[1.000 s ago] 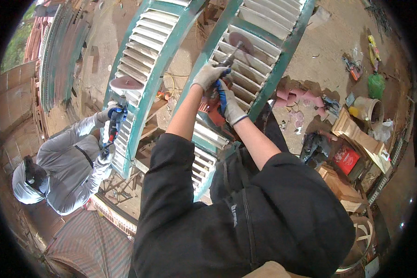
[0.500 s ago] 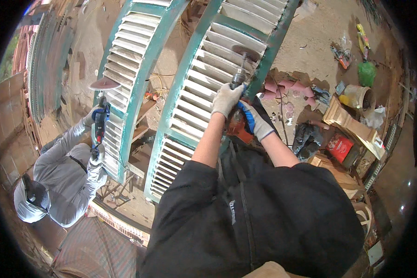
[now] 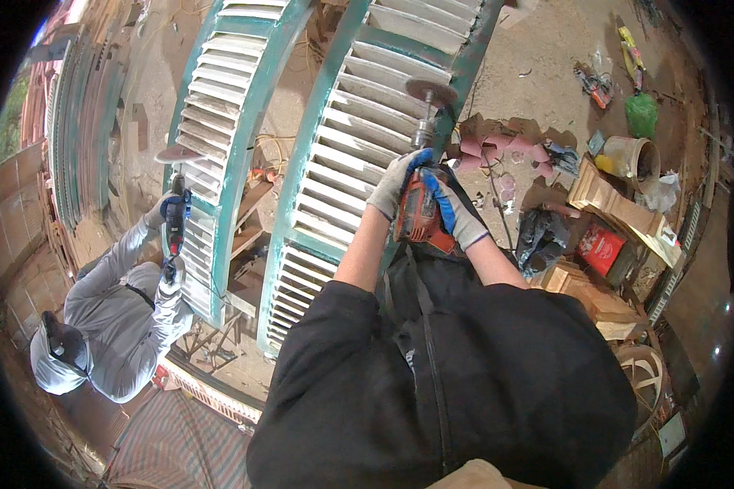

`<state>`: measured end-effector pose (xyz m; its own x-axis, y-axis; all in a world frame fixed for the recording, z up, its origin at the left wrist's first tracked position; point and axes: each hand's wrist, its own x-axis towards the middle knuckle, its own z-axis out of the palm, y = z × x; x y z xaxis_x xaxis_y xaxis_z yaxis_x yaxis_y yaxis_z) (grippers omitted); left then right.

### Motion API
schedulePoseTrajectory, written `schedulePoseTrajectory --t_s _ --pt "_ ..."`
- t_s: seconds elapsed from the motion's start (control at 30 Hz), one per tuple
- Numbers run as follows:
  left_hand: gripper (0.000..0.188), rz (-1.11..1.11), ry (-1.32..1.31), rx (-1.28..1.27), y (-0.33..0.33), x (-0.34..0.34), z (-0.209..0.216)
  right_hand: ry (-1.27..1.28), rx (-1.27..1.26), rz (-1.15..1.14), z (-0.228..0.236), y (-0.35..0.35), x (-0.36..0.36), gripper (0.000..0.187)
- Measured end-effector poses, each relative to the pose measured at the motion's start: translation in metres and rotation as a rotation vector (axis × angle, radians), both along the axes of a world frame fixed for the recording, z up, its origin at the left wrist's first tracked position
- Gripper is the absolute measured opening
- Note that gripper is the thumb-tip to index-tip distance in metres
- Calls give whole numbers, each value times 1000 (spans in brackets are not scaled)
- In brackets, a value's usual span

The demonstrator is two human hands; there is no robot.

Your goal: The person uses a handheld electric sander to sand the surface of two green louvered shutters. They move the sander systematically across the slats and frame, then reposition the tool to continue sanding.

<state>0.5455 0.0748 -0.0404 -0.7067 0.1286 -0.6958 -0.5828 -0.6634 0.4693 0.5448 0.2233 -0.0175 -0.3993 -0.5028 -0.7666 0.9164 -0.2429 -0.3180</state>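
Observation:
Both my hands, in grey gloves with blue palms, are closed around an orange power drill (image 3: pixel 417 213). My left hand (image 3: pixel 393 184) grips its front end behind the chuck, and my right hand (image 3: pixel 457 213) holds the rear body. A round brown sanding disc (image 3: pixel 432 91) is fitted in the chuck. It is over the right side of a louvered shutter (image 3: pixel 347 167), which has worn white slats and a green frame. Whether the disc touches the wood, I cannot tell.
At left, a co-worker in grey (image 3: pixel 110 314) holds a disc tool (image 3: pixel 174 224) at a second green shutter (image 3: pixel 220 98). On the right are a bucket (image 3: pixel 632 163), wooden pieces (image 3: pixel 624 212), a red container (image 3: pixel 602 248) and a green bag (image 3: pixel 641 116). Pink scraps (image 3: pixel 506 151) litter the ground.
The drill has turned in my hands, showing more of its orange body. The disc has shifted right across the slats toward the shutter's right frame. The co-worker's disc has tilted slightly.

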Motion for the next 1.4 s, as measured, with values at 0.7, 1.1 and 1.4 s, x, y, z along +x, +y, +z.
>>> schedulePoseTrajectory --t_s 0.7,1.1,1.4 --pt "33 -198 62 -297 -55 -34 36 153 72 -256 2 -66 0 44" --pt "32 -206 38 -296 -60 -33 28 145 119 -204 -2 -74 3 49" --pt "30 -78 -93 -248 -81 -30 31 79 134 -85 0 -94 -5 41"
